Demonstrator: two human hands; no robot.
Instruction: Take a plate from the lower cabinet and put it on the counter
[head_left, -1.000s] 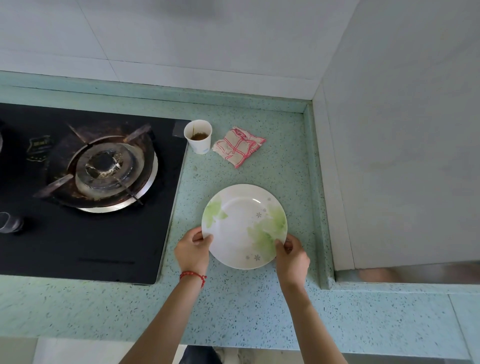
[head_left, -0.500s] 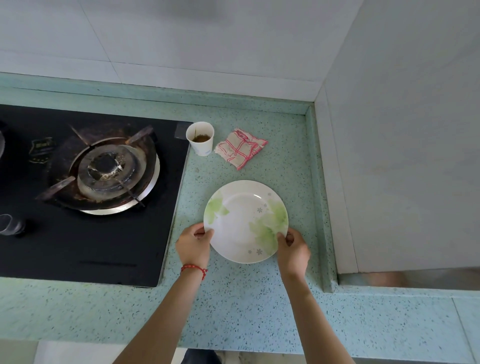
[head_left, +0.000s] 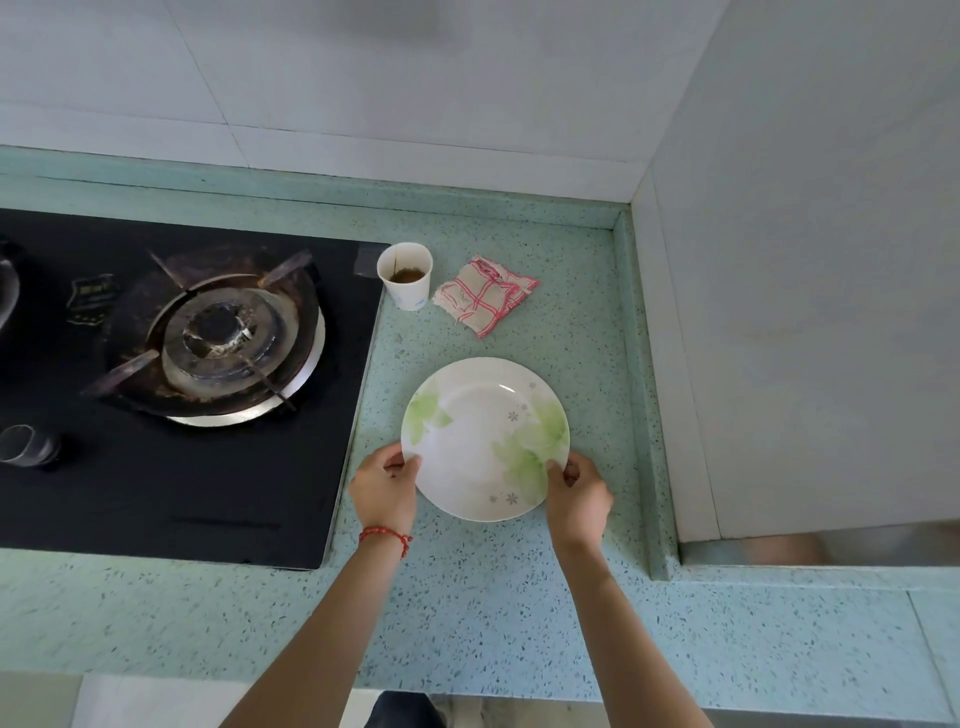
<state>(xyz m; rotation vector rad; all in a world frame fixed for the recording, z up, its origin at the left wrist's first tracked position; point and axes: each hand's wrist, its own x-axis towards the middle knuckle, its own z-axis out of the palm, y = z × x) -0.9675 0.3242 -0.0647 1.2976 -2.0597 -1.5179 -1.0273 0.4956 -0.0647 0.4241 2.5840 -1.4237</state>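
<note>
- Green speckled counter (head_left: 467, 613) runs along a white tiled wall, with a black gas stove (head_left: 171, 395) set in it at the left.
- At the back stand a paper cup (head_left: 405, 275) with some brown liquid and, just beside it, a folded checked cloth (head_left: 485, 296).
- The plate (head_left: 485, 439), white with green leaves, is on or very low over the counter, between the stove and the raised edge at the right; I cannot tell if it rests fully.
- The left hand (head_left: 385, 491) pinches the near-left rim of the plate, and the right hand (head_left: 577, 496) pinches the near-right rim, thumbs on top.
- I judge this is the last step: the putting down is almost finished.
- Next, the fingers need only to loosen and slide out from under the rim, gently, so the plate does not tip or knock.
- The cup and cloth are well apart, so little risk there.
</note>
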